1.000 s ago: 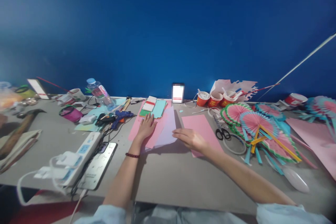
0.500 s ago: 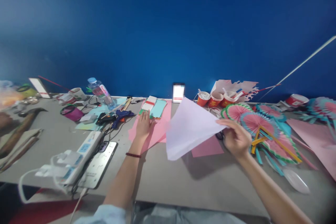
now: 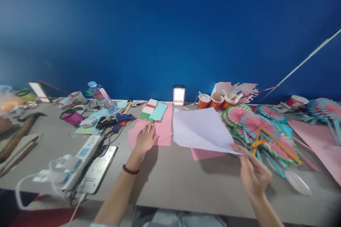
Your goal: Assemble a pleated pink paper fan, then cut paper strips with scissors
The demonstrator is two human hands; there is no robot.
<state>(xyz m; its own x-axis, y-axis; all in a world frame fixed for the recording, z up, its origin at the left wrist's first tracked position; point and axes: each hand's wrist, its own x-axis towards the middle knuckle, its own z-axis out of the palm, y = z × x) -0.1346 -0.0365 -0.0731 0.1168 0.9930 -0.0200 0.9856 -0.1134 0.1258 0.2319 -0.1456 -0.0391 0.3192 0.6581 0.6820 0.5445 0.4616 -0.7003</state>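
My left hand (image 3: 145, 138) lies flat with fingers stretched out on a stack of pink paper sheets (image 3: 162, 127) in the middle of the grey table (image 3: 181, 181). My right hand (image 3: 252, 171) pinches the near right corner of a pale lavender sheet (image 3: 201, 129). That sheet lies almost flat, over a pink sheet (image 3: 205, 154) and beside the pink stack. A small pile of green, teal and white paper pads (image 3: 154, 110) sits just beyond my left hand.
Folded pink and teal paper fans (image 3: 255, 124) crowd the right side, with red paper cups (image 3: 213, 101) behind them. A small phone (image 3: 179, 95) stands against the blue wall. A power strip (image 3: 80, 156), a flat phone (image 3: 98, 168), a glue gun (image 3: 119, 118) and a water bottle (image 3: 101, 95) lie to the left.
My right hand lifted the pale sheet off the pink stack, swung it to the right and lowered it over the other pink sheet. My left hand stayed pressed on the stack.
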